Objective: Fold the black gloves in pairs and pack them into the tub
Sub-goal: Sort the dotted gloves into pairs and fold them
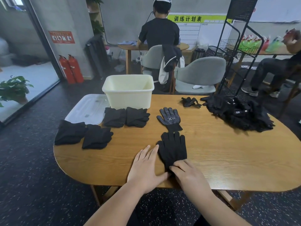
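Near the counter's (228,152) front edge, my right grip (187,172) pinches the black glove's (173,149) cuff, left grip (145,165) flat, open; I'd smooth it flat before pairing.
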A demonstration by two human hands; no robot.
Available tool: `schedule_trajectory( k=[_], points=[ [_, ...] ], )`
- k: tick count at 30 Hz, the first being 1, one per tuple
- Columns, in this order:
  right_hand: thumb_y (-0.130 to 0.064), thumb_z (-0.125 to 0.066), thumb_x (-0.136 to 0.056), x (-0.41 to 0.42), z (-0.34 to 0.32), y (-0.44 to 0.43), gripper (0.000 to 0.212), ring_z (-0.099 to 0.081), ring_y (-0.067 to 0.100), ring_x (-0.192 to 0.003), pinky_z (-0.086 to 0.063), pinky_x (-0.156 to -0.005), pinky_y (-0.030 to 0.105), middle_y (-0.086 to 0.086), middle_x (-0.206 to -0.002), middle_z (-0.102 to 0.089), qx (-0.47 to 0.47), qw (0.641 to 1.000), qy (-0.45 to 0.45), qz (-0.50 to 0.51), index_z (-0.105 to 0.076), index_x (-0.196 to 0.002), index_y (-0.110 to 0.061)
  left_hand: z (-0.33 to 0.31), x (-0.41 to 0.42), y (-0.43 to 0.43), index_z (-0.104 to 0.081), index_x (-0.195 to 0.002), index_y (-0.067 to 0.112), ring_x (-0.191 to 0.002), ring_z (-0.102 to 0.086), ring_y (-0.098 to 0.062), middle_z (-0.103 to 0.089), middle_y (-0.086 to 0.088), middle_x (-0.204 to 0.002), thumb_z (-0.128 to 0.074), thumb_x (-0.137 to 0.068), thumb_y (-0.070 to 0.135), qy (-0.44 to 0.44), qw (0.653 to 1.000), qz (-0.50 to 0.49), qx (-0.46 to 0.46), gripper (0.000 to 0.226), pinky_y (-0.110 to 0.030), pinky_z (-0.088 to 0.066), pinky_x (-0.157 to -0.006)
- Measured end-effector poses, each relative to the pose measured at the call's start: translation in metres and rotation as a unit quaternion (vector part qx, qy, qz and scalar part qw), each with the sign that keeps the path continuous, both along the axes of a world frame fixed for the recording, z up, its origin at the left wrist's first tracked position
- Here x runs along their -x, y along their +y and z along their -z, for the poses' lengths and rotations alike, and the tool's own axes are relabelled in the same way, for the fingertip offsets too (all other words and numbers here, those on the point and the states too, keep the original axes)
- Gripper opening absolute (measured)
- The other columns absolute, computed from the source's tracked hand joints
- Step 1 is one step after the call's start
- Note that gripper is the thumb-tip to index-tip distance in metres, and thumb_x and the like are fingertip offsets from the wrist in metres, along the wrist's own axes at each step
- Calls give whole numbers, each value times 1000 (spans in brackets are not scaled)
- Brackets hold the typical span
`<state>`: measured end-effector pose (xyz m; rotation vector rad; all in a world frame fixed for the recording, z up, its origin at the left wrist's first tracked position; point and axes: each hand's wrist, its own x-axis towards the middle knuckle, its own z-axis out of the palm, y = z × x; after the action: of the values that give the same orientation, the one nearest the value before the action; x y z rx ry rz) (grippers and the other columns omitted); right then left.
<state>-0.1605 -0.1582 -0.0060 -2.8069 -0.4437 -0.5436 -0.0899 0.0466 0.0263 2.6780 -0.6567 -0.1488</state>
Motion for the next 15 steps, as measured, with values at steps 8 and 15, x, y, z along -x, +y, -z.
schedule_trajectory(
  k=[8, 15],
  points=[
    [5, -81, -80, 7, 0, -4, 34, -61, 18, -102, -54, -87, 25, -3, -111, -66, -30, 999, -18, -7, -76, -108, -13, 12, -6, 1, -4, -168, 40, -159, 18, -5, 2, 21, -175, -37, -90, 89, -24, 999, 29, -22, 98, -40, 5, -132],
    [-4, -74, -88, 7, 1, -7, 30, -57, 14, -109, -56, -84, 27, -11, -117, -61, -62, 998, 10, -16, -73, -113, -20, 16, -6, 4, -14, -168, 40, -160, 19, -8, 3, 17, -175, -29, -94, 84, -32, 998, 44, -33, 87, -40, 7, -132]
  ],
)
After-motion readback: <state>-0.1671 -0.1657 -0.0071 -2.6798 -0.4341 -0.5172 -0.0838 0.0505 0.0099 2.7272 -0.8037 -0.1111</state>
